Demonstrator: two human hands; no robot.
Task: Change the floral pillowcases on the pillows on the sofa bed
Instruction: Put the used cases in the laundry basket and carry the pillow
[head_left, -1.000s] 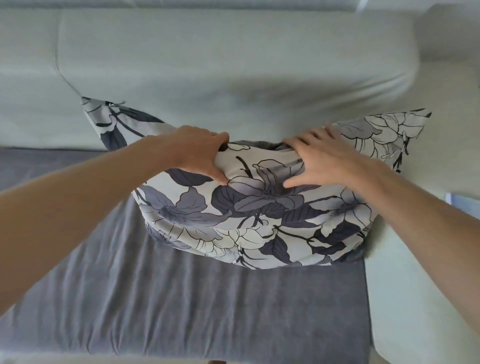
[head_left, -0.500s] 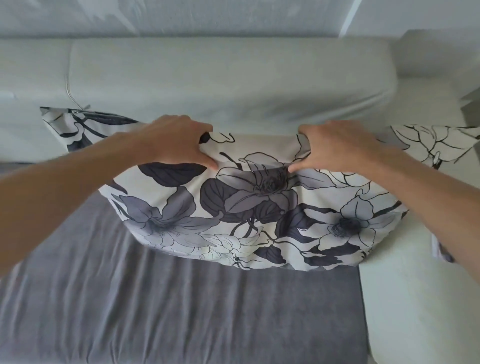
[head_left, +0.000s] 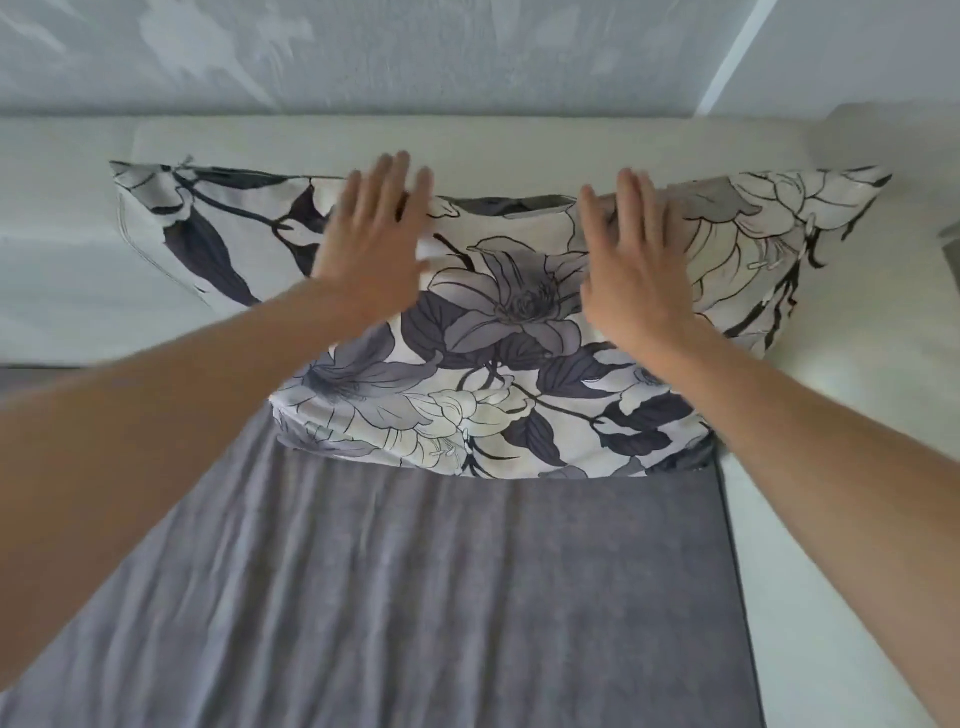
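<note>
A pillow in a floral pillowcase (head_left: 498, 332), white with grey and dark flowers, leans upright against the pale sofa backrest (head_left: 467, 140). Its lower edge sits on the grey sheet (head_left: 441, 597). My left hand (head_left: 371, 244) is flat with straight fingers over the pillow's upper left face. My right hand (head_left: 631, 265) is flat the same way over the upper right face. Both look slightly blurred. A dark gap shows along the pillowcase's top edge between the hands.
The grey sheet covers the seat of the sofa bed in front of me. A pale armrest cushion (head_left: 831, 519) runs along the right side. A patterned wall (head_left: 363, 52) rises behind the backrest.
Both hands let go of the pillowcase's top edge and opened flat. The pillow went back and up against the backrest, and my view tilted upward.
</note>
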